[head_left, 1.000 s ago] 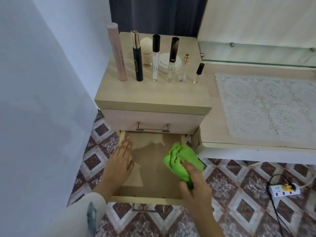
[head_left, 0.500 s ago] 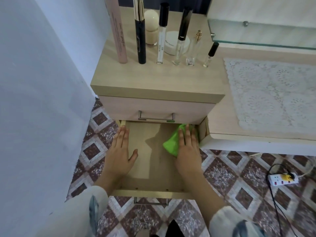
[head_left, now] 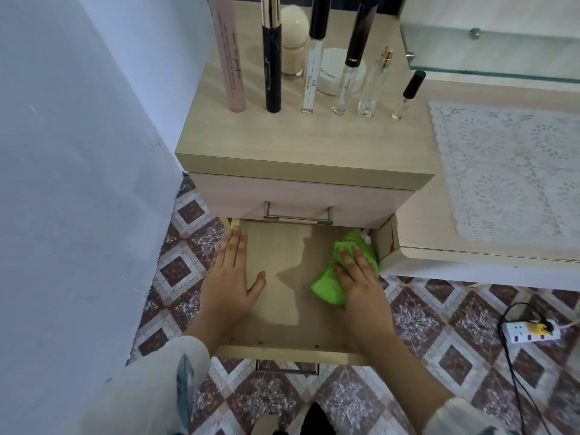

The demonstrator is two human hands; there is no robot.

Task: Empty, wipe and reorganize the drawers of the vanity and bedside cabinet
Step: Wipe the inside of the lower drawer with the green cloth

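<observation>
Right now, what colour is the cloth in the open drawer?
Bright green; the cloth lies under the right hand, clearest in the head view.

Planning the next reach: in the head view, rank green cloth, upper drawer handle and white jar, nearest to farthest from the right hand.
1. green cloth, under the right hand, right side of the open drawer.
2. upper drawer handle, above it on the cabinet front.
3. white jar, back of the cabinet top.

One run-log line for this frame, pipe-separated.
phase: wipe | lower drawer: open | left hand: flat on drawer floor | right hand: pressing green cloth at right side | upper drawer: closed
</observation>
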